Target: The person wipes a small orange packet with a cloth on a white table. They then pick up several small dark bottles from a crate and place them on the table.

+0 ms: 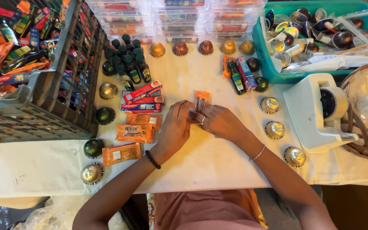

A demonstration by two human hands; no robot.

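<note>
At centre frame, the left hand [174, 127] and right hand [219, 121] met over the white tablecloth [201, 166], both pinching one small orange sachet [201, 100]. It looked mid-handling; placing it would demand a careful release.

Orange sachet held upright at the middle of the white cloth

A small orange sachet [201, 100], flat and rectangular with dark print on its face, is seen standing on end, its lower edge hidden behind the fingertips of the two hands. It is gripped from below by the right hand [219, 122], and its lower left corner is met by the left hand [174, 130]. It is placed just right of the stack of red toothpaste boxes [142, 99], and above and to the right of three matching orange sachets [135, 133] laid flat on the cloth [209, 164].
</note>
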